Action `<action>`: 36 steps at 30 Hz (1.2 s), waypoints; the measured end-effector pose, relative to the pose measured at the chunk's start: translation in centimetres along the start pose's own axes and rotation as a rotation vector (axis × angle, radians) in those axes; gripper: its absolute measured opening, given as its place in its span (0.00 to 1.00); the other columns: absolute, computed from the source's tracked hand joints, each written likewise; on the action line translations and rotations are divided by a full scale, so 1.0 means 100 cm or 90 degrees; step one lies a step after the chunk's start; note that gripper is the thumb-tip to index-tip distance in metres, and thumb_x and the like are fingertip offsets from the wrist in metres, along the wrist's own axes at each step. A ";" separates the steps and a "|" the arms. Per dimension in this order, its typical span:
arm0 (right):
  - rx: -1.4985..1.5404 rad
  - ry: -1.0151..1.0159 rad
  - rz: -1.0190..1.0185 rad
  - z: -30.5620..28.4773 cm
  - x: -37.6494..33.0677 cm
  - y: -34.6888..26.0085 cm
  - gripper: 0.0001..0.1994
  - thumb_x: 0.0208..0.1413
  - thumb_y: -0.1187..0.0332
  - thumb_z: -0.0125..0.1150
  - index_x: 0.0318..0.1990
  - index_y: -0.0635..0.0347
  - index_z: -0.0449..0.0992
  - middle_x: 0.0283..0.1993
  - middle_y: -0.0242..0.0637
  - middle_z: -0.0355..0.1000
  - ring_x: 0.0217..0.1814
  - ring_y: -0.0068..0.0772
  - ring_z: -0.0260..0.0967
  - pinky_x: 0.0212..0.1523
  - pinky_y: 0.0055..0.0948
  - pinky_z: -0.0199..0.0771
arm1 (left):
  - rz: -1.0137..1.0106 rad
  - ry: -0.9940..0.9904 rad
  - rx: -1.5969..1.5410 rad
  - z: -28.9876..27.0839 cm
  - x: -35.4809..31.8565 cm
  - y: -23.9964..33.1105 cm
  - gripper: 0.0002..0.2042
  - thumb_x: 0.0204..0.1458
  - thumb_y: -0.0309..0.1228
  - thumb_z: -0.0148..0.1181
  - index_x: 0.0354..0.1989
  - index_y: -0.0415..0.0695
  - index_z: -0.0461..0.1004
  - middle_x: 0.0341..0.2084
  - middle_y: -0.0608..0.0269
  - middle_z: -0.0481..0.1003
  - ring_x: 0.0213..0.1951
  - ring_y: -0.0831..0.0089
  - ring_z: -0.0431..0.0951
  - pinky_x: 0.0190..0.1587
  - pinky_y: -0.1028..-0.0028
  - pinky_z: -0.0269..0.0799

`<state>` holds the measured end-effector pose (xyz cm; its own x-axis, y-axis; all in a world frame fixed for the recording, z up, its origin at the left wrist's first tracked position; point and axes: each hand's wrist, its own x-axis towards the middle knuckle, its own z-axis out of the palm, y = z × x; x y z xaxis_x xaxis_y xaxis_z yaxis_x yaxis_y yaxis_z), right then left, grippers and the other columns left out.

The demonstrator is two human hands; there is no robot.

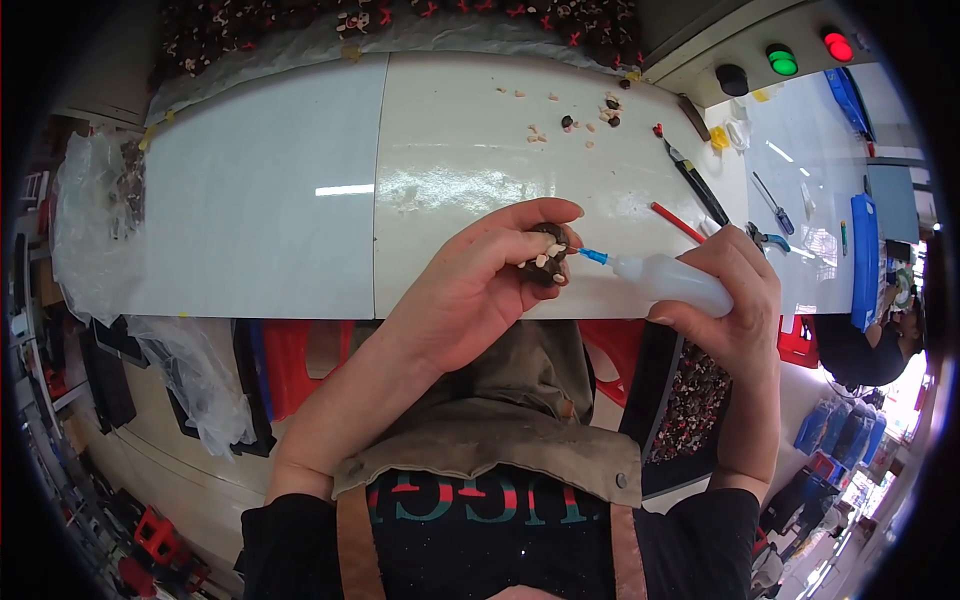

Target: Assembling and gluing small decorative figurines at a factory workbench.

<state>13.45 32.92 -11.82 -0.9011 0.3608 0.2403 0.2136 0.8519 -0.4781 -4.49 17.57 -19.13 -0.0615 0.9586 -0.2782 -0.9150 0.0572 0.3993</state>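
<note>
My left hand (480, 262) pinches a small dark brown figure (545, 262) with cream-coloured pieces on it, above the front edge of the white table. My right hand (728, 290) is wrapped round a translucent white squeeze bottle (675, 282), tilted so that its blue needle tip (592, 256) points left. The tip reaches the right side of the figure; whether it touches, I cannot tell. Further back on the table lie several loose cream pieces (537, 135) and a few small dark brown parts (567, 123).
A black-handled craft knife (697, 180), a red stick (677, 222), blue-handled pliers (768, 240) and a screwdriver (782, 215) lie to the right. Many dark and red figures (400, 18) line the back. At right below the table stands a black tray (655, 440) of small parts.
</note>
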 end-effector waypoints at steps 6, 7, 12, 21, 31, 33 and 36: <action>-0.042 -0.004 -0.013 -0.003 0.006 -0.007 0.20 0.30 0.55 0.73 0.26 0.58 0.74 0.22 0.34 0.65 0.25 0.37 0.64 0.26 0.31 0.61 | 0.001 -0.007 -0.003 0.000 0.000 0.002 0.16 0.55 0.27 0.47 0.52 0.38 0.64 0.41 0.58 0.69 0.36 0.74 0.70 0.40 0.76 0.68; -0.041 -0.004 -0.013 -0.004 0.007 -0.009 0.20 0.30 0.55 0.73 0.26 0.58 0.74 0.22 0.34 0.65 0.25 0.37 0.64 0.26 0.31 0.61 | 0.001 -0.006 -0.003 -0.001 0.000 0.002 0.16 0.55 0.27 0.47 0.52 0.38 0.64 0.41 0.58 0.69 0.36 0.74 0.70 0.40 0.76 0.68; -0.099 -0.016 -0.018 -0.007 0.007 -0.017 0.19 0.30 0.55 0.73 0.25 0.57 0.73 0.22 0.34 0.64 0.25 0.38 0.63 0.25 0.32 0.60 | 0.010 -0.016 -0.004 0.000 -0.003 0.000 0.20 0.55 0.26 0.47 0.57 0.37 0.63 0.42 0.58 0.69 0.38 0.75 0.71 0.42 0.77 0.68; -0.099 -0.026 -0.017 -0.018 0.000 -0.009 0.19 0.31 0.54 0.72 0.25 0.57 0.73 0.22 0.34 0.63 0.25 0.39 0.63 0.25 0.33 0.60 | 0.049 -0.001 0.176 0.017 -0.004 -0.006 0.27 0.48 0.17 0.51 0.61 0.38 0.60 0.48 0.62 0.65 0.45 0.76 0.69 0.51 0.76 0.65; 0.155 0.084 0.137 -0.028 -0.047 0.045 0.20 0.39 0.55 0.73 0.31 0.61 0.74 0.29 0.34 0.70 0.33 0.29 0.67 0.34 0.26 0.65 | 0.091 0.048 0.238 0.038 0.007 -0.013 0.26 0.50 0.17 0.52 0.61 0.40 0.59 0.48 0.62 0.65 0.46 0.75 0.70 0.51 0.75 0.66; 0.240 0.220 0.249 -0.033 -0.068 0.068 0.20 0.46 0.56 0.68 0.38 0.64 0.72 0.34 0.31 0.70 0.36 0.22 0.67 0.37 0.23 0.66 | 0.125 0.045 0.290 0.043 0.012 -0.014 0.26 0.51 0.17 0.51 0.61 0.41 0.58 0.49 0.60 0.65 0.47 0.73 0.71 0.52 0.72 0.67; 0.235 0.414 0.355 -0.047 -0.063 0.100 0.15 0.56 0.65 0.55 0.46 0.67 0.70 0.37 0.32 0.70 0.40 0.20 0.66 0.41 0.22 0.66 | 0.134 0.018 0.352 0.046 0.023 -0.021 0.24 0.53 0.18 0.51 0.60 0.41 0.58 0.50 0.58 0.66 0.47 0.72 0.71 0.52 0.72 0.67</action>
<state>23.02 40.96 -14.11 -0.2924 0.9181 0.2676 0.3179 0.3572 -0.8783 -0.85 20.96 -16.64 -0.2366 0.9578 -0.1632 -0.5394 0.0102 0.8420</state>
